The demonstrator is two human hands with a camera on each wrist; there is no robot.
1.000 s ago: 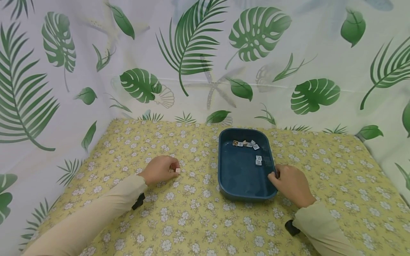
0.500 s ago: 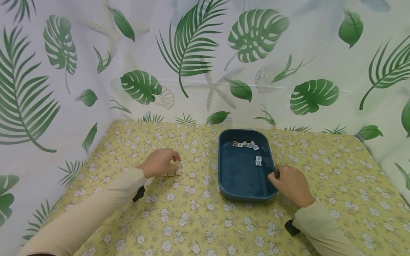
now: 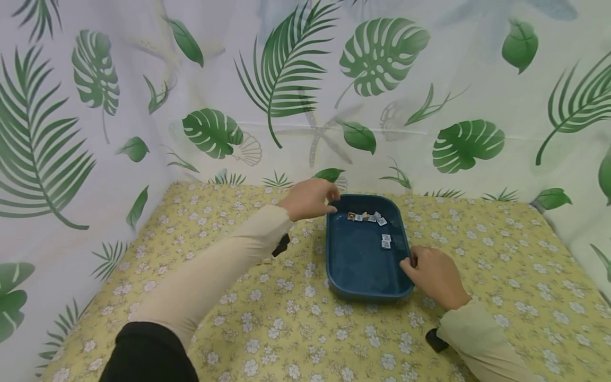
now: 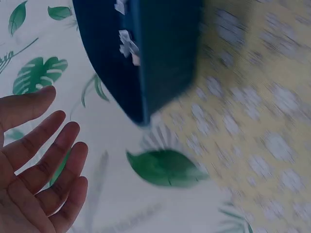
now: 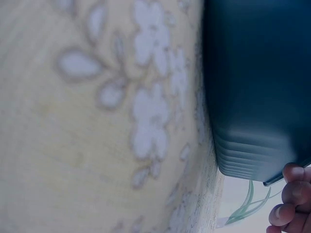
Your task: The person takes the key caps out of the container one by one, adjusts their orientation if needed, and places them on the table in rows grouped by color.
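A dark blue rectangular basin (image 3: 366, 265) stands on the cloth, with small white and tan block-like pieces (image 3: 367, 217) in a row near its back wall. Two white pieces (image 3: 386, 241) lie together further forward. At the basin's back left rim hovers my left hand (image 3: 307, 199); in the left wrist view its fingers (image 4: 63, 141) are spread loosely with nothing in them. My right hand (image 3: 435, 276) grips the basin's right rim, thumb over the edge. A few small pale blocks (image 3: 267, 260) sit on the table, partly hidden behind the left forearm.
A yellow flowered cloth (image 3: 267, 339) covers the table. Behind and to the left hangs a white leaf-print curtain (image 3: 286, 69). The left arm reaches across the table's left half.
The left hand has left the pale blocks and moved right and away to the basin's back left rim. The right hand and basin have stayed in place.
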